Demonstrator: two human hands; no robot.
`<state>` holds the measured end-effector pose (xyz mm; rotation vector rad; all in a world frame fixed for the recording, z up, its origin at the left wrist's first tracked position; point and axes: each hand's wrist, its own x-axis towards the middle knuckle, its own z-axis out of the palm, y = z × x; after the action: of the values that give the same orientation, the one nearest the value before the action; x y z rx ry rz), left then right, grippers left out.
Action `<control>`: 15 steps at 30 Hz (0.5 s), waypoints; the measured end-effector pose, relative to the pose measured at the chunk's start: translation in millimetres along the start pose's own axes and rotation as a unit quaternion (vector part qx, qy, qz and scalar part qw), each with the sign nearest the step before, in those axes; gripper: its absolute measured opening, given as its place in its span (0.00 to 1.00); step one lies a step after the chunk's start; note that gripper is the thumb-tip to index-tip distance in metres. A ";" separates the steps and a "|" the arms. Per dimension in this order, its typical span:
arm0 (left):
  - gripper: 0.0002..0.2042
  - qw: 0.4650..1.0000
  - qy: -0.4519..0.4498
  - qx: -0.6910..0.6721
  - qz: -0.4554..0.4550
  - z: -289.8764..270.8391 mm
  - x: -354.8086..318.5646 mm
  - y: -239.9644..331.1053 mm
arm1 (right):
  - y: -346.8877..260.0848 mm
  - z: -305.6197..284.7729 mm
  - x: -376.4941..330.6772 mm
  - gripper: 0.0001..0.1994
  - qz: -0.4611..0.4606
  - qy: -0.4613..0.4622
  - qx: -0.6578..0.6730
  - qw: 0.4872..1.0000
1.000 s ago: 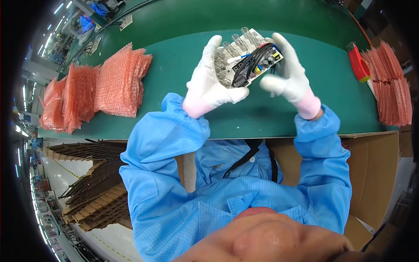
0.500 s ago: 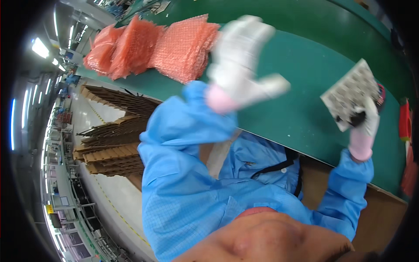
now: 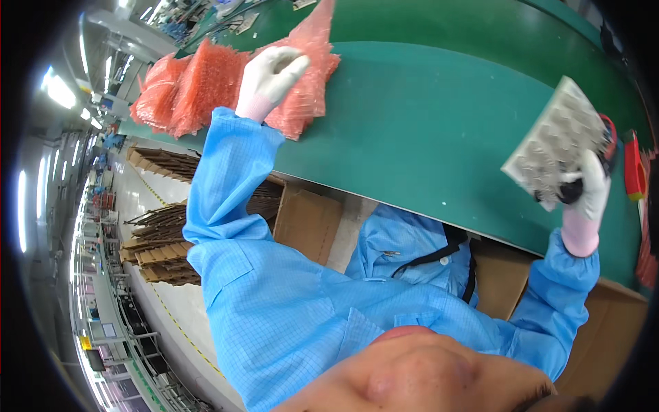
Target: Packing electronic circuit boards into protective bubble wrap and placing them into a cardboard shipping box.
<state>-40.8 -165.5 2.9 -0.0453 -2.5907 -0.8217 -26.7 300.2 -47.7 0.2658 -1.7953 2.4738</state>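
My left hand [image 3: 269, 81], in a white glove, is at the pile of pink bubble-wrap bags on the far left of the table. Its fingers are curled and closed on the top bubble-wrap bag [image 3: 317, 33], whose far corner stands up off the pile. On the right, my gloved right hand [image 3: 589, 187] grips the near edge of a square, pale grey panel [image 3: 559, 141] covered in rows of round raised shapes. The panel is held tilted above the table. A black part lies at my right fingers, and red and black wires [image 3: 608, 134] show behind the panel.
The green table [image 3: 412, 130] spans the view. More pink bubble-wrap bags [image 3: 206, 89] lie left of my left hand. A red tool [image 3: 633, 168] rests at the right edge. Stacked cardboard dividers [image 3: 161, 247] and an open carton [image 3: 309, 220] stand below the table's near edge.
My left hand has moved left from over the table to the bubble-wrap bags and closed. The top bag's corner has risen. My right hand keeps the panel, shifted only slightly.
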 end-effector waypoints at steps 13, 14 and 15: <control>0.12 0.960 -0.234 0.018 0.151 131.0 -26.3 114.8 | 13.0 68.2 -26.1 0.21 -0.072 0.024 -0.095 0.993; 0.12 0.951 -0.288 -0.015 0.111 129.0 -25.1 113.9 | 14.1 72.3 -26.9 0.24 -0.082 0.004 -0.151 0.985; 0.12 0.950 -0.289 -0.019 0.112 126.8 -20.9 108.9 | 23.0 70.6 -24.4 0.26 -0.019 -0.026 -0.185 0.982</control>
<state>-53.3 -3.0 -39.7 -0.6741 -3.0215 -0.8690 0.4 227.1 -52.4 0.3373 -2.1977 2.0684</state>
